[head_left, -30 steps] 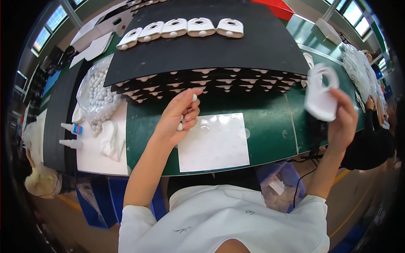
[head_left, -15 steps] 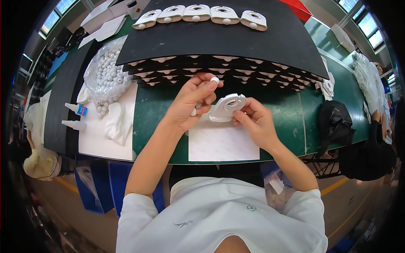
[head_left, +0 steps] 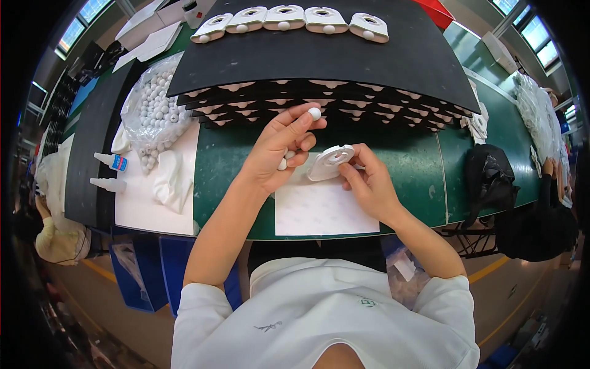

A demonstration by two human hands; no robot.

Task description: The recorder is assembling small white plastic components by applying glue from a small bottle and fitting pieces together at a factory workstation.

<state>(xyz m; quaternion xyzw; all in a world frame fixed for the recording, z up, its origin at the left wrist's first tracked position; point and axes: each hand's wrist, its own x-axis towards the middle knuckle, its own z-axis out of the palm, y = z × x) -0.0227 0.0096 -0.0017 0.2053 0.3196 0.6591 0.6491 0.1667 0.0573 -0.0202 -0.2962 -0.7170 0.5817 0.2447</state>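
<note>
As the white plate hangs over the paper sheet by the desk's near edge, pinched in the right hand, the left hand's fingers nip a white ball, spare balls tucked below. Looks like pairing ball with plate; next probably calls for careful alignment. Beyond, five ball-fronted plates line up, back from the black board's near edge.

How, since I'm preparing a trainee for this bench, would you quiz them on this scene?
1. How many white plastic pieces with openings form the row atop the flat black board?
2. True or false: the left hand pinches a small round white ball; the right hand holds a flat white plastic piece.
3. Fill in: the clear plastic bag at left holds many white (blank).

Key: 1. five; 2. true; 3. balls.
</note>
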